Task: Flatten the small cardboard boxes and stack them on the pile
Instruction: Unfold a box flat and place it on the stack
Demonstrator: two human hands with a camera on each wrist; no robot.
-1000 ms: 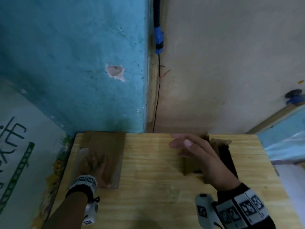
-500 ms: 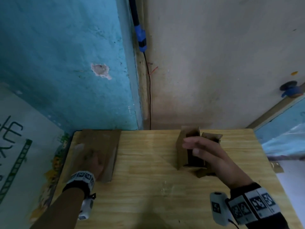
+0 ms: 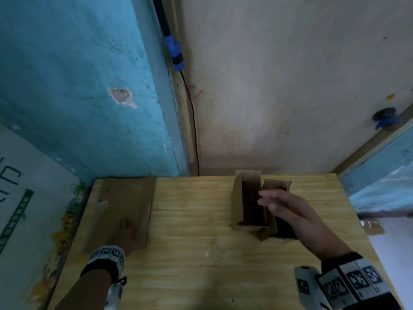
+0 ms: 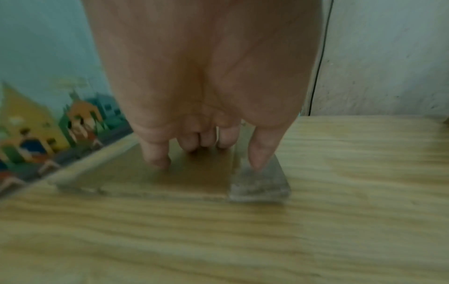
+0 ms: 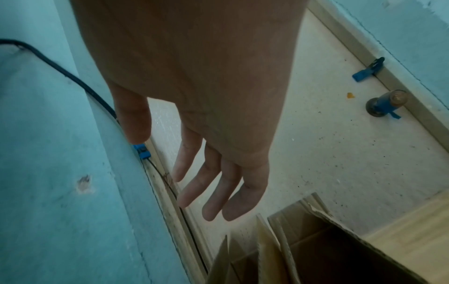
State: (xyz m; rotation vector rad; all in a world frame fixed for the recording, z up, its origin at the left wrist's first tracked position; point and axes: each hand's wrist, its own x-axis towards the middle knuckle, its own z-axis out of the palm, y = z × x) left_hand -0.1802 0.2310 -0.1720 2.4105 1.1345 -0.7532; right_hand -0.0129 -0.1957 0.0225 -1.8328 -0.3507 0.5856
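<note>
Flattened pile (image 3: 125, 204) lies left of open boxes (image 3: 250, 204).

light: dim, flat, bluish cast | shadows: soft, pooling inside the open boxes (image 3: 252, 204) | blur: left hand (image 4: 206, 96) smearing, wrist views soft | edges: walls bowing from wide-angle distortion | glare: faint sheen lying on table (image 3: 201, 253)

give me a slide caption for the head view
Left hand presses the flattened cardboard pile while the open right hand hovers over two standing boxes.
</note>
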